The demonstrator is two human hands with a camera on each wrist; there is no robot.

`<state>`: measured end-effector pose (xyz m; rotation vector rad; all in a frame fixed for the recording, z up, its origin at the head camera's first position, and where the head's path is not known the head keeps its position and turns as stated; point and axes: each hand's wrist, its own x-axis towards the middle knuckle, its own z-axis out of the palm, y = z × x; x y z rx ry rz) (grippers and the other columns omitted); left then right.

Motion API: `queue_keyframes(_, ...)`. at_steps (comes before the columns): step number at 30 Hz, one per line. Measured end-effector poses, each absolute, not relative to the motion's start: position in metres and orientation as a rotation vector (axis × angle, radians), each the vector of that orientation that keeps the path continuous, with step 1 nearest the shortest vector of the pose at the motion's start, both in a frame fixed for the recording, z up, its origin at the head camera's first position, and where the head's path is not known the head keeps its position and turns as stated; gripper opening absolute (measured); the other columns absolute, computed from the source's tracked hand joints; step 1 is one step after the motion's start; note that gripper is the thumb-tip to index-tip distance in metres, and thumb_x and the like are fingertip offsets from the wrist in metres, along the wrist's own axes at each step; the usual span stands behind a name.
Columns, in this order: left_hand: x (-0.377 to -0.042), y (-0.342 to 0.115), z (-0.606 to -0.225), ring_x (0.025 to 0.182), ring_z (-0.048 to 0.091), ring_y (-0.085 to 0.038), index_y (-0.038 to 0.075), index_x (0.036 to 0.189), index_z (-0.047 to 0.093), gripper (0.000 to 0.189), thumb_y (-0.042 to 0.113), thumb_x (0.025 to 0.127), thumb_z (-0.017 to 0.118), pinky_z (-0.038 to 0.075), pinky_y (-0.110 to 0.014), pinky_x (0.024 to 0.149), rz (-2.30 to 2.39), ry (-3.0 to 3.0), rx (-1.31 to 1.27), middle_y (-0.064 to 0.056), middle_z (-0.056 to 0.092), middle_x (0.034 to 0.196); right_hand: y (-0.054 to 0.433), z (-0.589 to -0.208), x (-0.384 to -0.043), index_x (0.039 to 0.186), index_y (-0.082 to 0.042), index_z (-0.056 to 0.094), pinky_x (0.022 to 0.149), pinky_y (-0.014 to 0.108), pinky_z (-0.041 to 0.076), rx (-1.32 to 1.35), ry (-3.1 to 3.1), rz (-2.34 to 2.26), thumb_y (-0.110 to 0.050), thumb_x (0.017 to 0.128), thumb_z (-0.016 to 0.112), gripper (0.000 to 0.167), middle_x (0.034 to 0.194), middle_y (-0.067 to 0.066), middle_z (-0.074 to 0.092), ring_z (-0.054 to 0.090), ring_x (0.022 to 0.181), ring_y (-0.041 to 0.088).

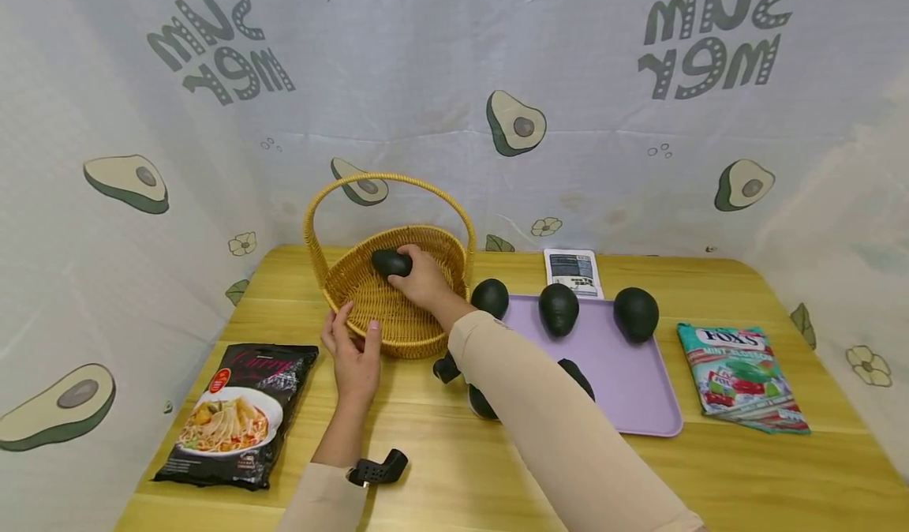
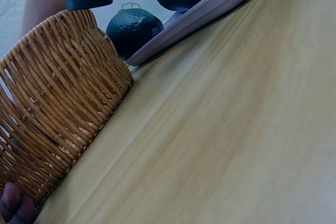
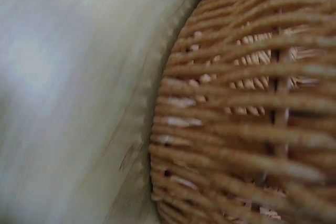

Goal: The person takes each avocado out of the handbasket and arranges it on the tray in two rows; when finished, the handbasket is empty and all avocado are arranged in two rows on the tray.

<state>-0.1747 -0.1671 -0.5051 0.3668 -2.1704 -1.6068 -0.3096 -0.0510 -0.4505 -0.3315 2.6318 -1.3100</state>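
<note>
My right hand [image 1: 424, 281] pinches a dark green avocado [image 1: 390, 263] over the inside of a wicker basket [image 1: 383, 311] with a tall arched handle. The left hand [image 1: 357, 362] is at the basket's front left, its thumb and fingers spread against the outer side near the rim. In the left wrist view, its fingertips [image 2: 17, 205] show low beside the woven wall [image 2: 63, 98]. The right wrist view has only the basket's weave [image 3: 247, 108] and the tabletop; hand and avocado are hidden there.
Right of the basket lies a lilac tray [image 1: 642, 398] bearing several avocados [image 1: 559, 311], partly covered by my right sleeve. A black noodle packet [image 1: 234, 413] lies at left, a FOX'S candy bag [image 1: 742, 378] at right. Behind the tray is a printed card [image 1: 574, 271].
</note>
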Motion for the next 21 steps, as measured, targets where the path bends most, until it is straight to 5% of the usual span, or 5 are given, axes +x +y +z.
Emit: queue_keyframes(21,-0.174,-0.166,-0.505,0.082,0.042,-0.014,0.025,0.153,0.037,0.053,0.035,0.105,0.056,0.041,-0.025,0.071,-1.592,-2.184,0.388,-0.012,0.008,0.165,-0.051,-0.414,-0.296,0.153,-0.014,0.044,0.102,0.047,0.051,-0.442,2.707,-1.24,-0.032,0.097,0.071,0.064,0.144,0.017,0.049,0.056,0.125,0.032)
